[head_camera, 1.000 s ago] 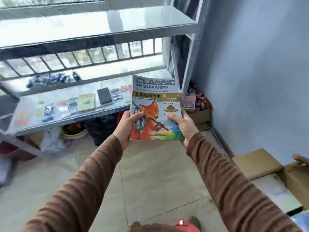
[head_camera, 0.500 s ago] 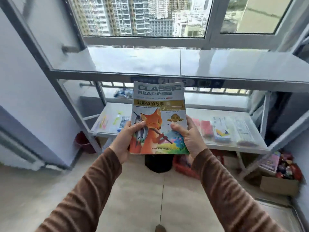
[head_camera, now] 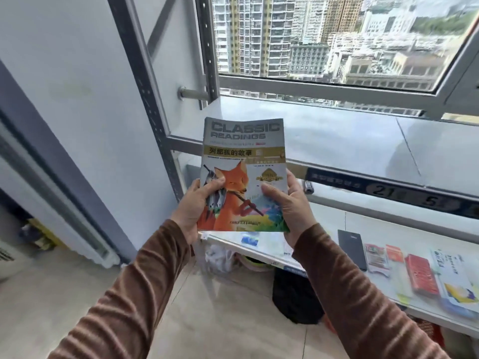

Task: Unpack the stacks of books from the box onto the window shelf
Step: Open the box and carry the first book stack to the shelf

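A person is holding a book (head_camera: 243, 174) up before the window shelf (head_camera: 337, 141), cover facing the camera. The cover is carrying a grey band reading "CLASSIC READINGS", a gold strip of Chinese characters and an orange fox playing a pipe above a green patch. The left hand (head_camera: 197, 206) is gripping the book's lower left edge, thumb lying across the cover; the right hand (head_camera: 290, 206) is gripping the lower right edge the same way, its grip closed on the book. Both arms, in brown sleeves (head_camera: 363, 294), are reaching forward and up from the frame's bottom. The book is hanging in the air, just in front of the shelf's front edge and above a lower shelf (head_camera: 375, 229) carrying small packets.
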